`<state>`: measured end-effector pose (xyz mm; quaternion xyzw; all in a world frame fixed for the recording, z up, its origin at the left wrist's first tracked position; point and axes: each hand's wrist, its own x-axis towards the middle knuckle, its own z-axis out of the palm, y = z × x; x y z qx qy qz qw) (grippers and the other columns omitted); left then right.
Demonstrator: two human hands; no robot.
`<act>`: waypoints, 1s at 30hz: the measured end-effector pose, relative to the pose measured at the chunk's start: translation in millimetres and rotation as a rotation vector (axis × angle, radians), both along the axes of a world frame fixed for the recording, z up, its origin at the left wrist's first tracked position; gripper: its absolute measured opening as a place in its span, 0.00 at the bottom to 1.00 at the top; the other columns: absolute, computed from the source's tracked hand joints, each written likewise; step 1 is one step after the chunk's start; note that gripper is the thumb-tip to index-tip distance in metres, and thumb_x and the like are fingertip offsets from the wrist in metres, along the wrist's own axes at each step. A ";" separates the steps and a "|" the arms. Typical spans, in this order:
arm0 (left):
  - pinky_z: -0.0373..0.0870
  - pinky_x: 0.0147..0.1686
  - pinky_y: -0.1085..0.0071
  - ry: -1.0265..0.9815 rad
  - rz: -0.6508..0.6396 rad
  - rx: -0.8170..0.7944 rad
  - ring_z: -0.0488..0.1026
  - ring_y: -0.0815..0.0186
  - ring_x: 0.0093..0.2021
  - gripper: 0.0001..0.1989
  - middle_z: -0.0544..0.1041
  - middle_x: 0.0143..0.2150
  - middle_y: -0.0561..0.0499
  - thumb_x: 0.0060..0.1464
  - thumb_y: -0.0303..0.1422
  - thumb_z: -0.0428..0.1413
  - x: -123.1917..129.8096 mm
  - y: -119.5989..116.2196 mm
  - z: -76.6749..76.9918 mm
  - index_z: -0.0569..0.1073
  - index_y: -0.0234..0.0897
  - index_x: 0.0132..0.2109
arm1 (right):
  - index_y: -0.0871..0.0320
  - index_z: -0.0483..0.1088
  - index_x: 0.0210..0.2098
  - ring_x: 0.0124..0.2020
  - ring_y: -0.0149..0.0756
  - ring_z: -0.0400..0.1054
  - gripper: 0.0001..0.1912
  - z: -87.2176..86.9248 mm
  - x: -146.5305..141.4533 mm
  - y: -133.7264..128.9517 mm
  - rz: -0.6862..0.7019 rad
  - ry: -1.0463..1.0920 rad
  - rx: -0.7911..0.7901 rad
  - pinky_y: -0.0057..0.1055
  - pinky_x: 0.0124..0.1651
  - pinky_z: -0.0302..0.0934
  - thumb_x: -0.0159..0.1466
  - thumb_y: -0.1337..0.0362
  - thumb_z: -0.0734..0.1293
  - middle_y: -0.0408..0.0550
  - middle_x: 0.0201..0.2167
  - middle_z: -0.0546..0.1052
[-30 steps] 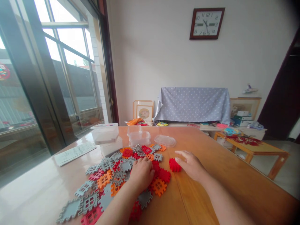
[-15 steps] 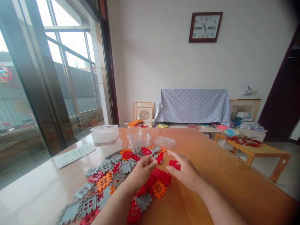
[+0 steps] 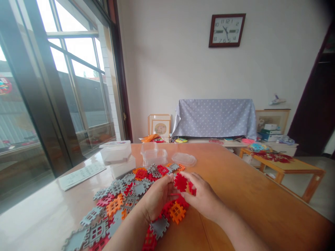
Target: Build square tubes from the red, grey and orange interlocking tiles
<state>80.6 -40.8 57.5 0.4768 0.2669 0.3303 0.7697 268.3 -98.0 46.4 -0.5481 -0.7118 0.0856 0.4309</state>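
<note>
A red toothed plastic building tile (image 3: 180,182) stands upright between my two hands, just above the pile. My left hand (image 3: 158,196) is closed at its left edge, with some fingertips hidden. From the other side, my right hand (image 3: 200,191) has its thumb below and its fingers above the tile's right edge. Another red piece shows partly behind the right fingers. Below the hands lie red tiles, an orange window tile (image 3: 177,212) and a grey square tile (image 3: 159,226).
Grey, red and orange tiles (image 3: 114,205) spread over the table's left half. Behind them stand white boxes (image 3: 116,153), clear plastic containers (image 3: 155,157) and a clear lid (image 3: 184,159). A printed sheet (image 3: 81,175) lies at the left. A low wooden table (image 3: 300,167) stands at the right.
The red tile in my left hand has turned to face me. My right hand has moved left, up to the tile's edge.
</note>
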 end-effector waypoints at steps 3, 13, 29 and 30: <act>0.68 0.40 0.70 0.020 0.046 0.057 0.75 0.66 0.34 0.15 0.79 0.37 0.48 0.51 0.43 0.64 -0.3 3.5 -7.5 0.75 0.37 0.39 | 0.46 0.65 0.63 0.59 0.46 0.67 0.33 -0.7 1.2 -0.2 0.009 -0.029 -0.015 0.45 0.62 0.62 0.58 0.64 0.71 0.49 0.57 0.73; 0.69 0.45 0.68 0.058 -0.018 0.055 0.79 0.61 0.42 0.15 0.81 0.43 0.42 0.54 0.40 0.64 -3.2 1.4 -3.6 0.74 0.35 0.43 | 0.49 0.70 0.59 0.56 0.43 0.68 0.27 1.5 23.4 4.3 -0.027 -0.014 -0.025 0.40 0.61 0.63 0.59 0.63 0.69 0.49 0.55 0.73; 0.68 0.41 0.69 0.132 0.171 0.154 0.78 0.62 0.41 0.20 0.81 0.42 0.42 0.51 0.47 0.65 -20.4 19.6 -2.7 0.74 0.35 0.43 | 0.56 0.75 0.56 0.55 0.46 0.69 0.25 -19.5 76.1 21.7 -0.034 -0.018 -0.242 0.39 0.58 0.64 0.59 0.59 0.70 0.54 0.54 0.75; 0.68 0.41 0.69 0.132 0.171 0.157 0.78 0.62 0.41 0.21 0.81 0.42 0.42 0.51 0.47 0.65 -20.9 20.0 -3.0 0.75 0.35 0.43 | 0.56 0.75 0.55 0.55 0.46 0.69 0.25 -19.8 76.0 22.1 -0.029 -0.022 -0.238 0.40 0.59 0.64 0.59 0.60 0.70 0.54 0.54 0.75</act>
